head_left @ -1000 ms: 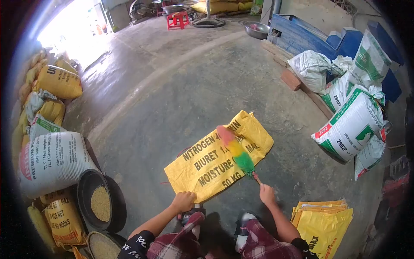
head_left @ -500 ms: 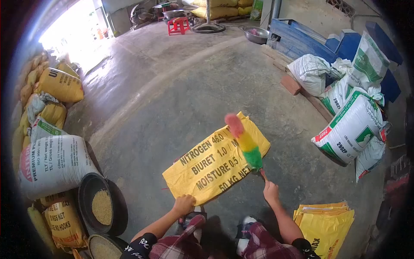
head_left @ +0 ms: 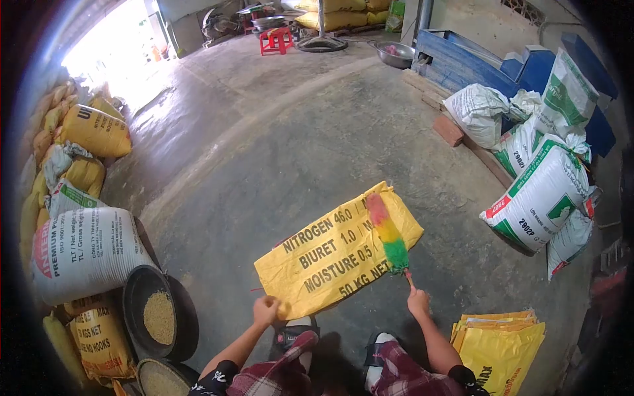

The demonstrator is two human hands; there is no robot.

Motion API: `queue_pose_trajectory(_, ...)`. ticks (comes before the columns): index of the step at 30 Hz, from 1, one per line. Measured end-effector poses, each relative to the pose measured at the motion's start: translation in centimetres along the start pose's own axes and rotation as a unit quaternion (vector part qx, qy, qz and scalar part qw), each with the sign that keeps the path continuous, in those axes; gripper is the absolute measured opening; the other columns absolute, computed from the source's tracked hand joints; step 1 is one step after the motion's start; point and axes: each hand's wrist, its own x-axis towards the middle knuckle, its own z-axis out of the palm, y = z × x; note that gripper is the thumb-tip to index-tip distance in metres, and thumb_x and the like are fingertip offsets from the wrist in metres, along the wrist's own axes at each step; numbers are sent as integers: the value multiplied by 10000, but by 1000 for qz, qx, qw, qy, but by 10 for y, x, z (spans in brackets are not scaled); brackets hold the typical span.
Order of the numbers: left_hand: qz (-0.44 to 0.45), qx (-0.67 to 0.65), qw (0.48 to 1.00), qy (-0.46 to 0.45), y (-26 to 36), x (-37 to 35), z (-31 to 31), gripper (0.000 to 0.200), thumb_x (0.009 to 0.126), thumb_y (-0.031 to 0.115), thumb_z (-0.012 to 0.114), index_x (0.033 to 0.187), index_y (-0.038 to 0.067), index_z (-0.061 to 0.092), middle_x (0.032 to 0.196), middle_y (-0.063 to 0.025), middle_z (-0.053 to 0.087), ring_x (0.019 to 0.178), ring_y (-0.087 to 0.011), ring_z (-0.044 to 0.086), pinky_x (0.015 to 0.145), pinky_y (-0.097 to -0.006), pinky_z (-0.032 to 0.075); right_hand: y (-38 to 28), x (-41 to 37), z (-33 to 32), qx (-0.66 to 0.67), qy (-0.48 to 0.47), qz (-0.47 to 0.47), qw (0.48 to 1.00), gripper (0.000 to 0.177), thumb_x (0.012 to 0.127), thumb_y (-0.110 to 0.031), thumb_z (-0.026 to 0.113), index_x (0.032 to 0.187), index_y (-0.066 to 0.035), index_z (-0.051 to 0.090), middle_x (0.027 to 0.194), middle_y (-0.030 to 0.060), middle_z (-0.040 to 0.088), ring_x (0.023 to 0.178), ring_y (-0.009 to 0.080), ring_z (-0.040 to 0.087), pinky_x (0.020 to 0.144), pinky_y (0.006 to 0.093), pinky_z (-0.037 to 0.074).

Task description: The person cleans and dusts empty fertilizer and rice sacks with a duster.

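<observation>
Brought the duster (head_left: 388,232) down and a little to the right since half a second ago, so that its red, yellow and green head now lies across the far right end of the yellow sack (head_left: 330,261). Slid the left hand (head_left: 266,310) leftward along the sack's near edge. Gripping the duster's thin handle in the closed right hand (head_left: 418,302), just off the sack's near right side. Pinching the sack's near left corner in the left hand, fingers curled shut on it. Spread flat on the concrete floor (head_left: 284,152), printed side up, just ahead of both hands and slanting away to the right. Near the right hand, on the floor, a flat pile of yellow sacks (head_left: 498,343); well to the left of the left hand, a dark pan of grain (head_left: 158,315); far right, full white sacks (head_left: 538,195) leaning together.
</observation>
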Motion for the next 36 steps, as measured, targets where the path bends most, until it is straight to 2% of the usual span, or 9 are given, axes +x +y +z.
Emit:
queue_pose_trajectory(2,-75,151,937,307,-20,6,2,427,652,324,647,912,-2,562,915,-182,578,858,-289,562,749,-348,455,16,-5,13,17,19,-31,999,440,876,-310,381,735,51,589,732,271,565,735,440,543,649,502,405)
queue_pose_trajectory(4,-113,164,927,319,-38,18,3,363,714,287,619,891,-26,575,777,-151,604,702,-237,588,651,-321,474,11,-15,16,36,35,-63,997,434,879,-299,377,713,48,576,710,271,556,720,440,538,621,501,398)
queue_pose_trajectory(6,-237,-165,956,55,-30,22,6,302,761,260,595,880,-17,587,675,-90,591,550,-177,551,532,-288,457,-7,-45,7,92,52,-95,990,395,876,-273,391,684,33,552,669,252,543,680,430,532,574,497,382)
queue_pose_trajectory(12,-171,-224,959,-10,-26,36,43,256,772,220,618,871,-14,590,689,-48,580,513,-141,527,460,-254,417,-19,-100,48,-44,-147,-271,950,259,849,-254,439,824,-37,578,659,214,577,655,395,579,581,475,455)
queue_pose_trajectory(16,-157,-404,901,19,-20,41,58,214,791,111,602,937,-39,560,792,-96,604,611,-189,590,509,-276,463,-14,-80,31,-116,-152,-128,973,229,816,-270,485,797,-75,605,720,203,596,731,397,582,658,490,451)
queue_pose_trajectory(24,-146,-280,949,9,-5,31,40,207,782,113,606,904,-52,578,744,-94,601,582,-168,572,454,-280,415,28,-20,-31,-97,53,-10,994,276,856,-227,436,806,1,583,759,225,588,745,397,571,636,478,446)
queue_pose_trajectory(26,-125,-137,982,-42,0,30,36,228,808,184,559,777,-40,586,630,-85,574,497,-150,524,409,-286,371,8,-39,-22,-37,84,-165,982,301,861,-198,423,699,5,575,690,253,564,639,417,553,560,488,427)
queue_pose_trajectory(31,-81,-123,989,-9,-28,47,49,360,863,276,421,682,-7,551,557,-80,528,453,-165,479,418,-299,362,-54,-116,37,-90,-152,-252,952,254,827,-268,470,702,-64,556,595,208,558,588,412,556,553,514,435)
queue_pose_trajectory(36,-105,-110,988,-13,-29,43,38,383,830,290,412,642,-14,549,532,-103,541,482,-210,520,441,-328,399,-39,-104,63,-116,-128,-183,968,281,832,-289,470,722,-54,577,662,220,577,642,405,571,579,497,447)
